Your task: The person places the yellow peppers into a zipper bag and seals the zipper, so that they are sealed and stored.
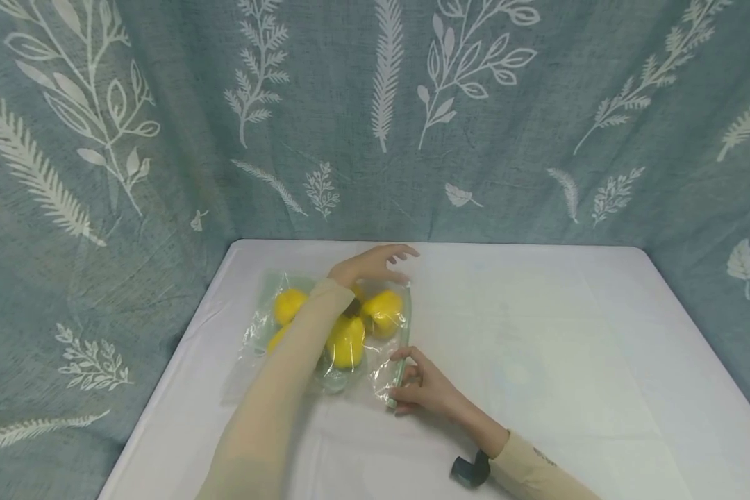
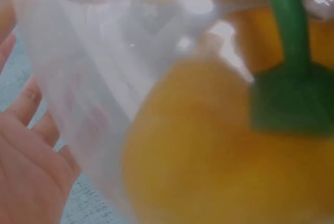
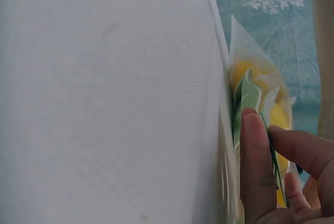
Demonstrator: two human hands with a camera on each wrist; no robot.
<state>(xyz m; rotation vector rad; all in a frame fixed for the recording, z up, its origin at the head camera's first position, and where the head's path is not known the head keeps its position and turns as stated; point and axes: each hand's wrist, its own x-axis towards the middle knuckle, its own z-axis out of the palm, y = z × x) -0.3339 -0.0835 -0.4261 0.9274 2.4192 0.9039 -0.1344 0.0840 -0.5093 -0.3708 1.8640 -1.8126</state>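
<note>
Several yellow bell peppers [image 1: 346, 342] lie inside a clear zip bag [image 1: 380, 371] with a green strip along its right edge. One pepper [image 2: 198, 140] with a green stem fills much of the left wrist view, behind the shiny plastic. My left hand [image 1: 375, 264] reaches across the bag to its far right corner, fingers extended and apart; whether it touches the plastic I cannot tell. Near the closer right corner, my right hand [image 1: 421, 382] pinches the strip edge. In the right wrist view, thumb and finger of that hand [image 3: 261, 166] hold the thin green edge.
A white cloth covers the table [image 1: 537, 361]. Blue-green curtains [image 1: 344, 125] with white leaf prints stand behind it and at both sides. A dark device [image 1: 471, 471] is at my right wrist. My left forearm [image 1: 275, 389] hides part of the bag.
</note>
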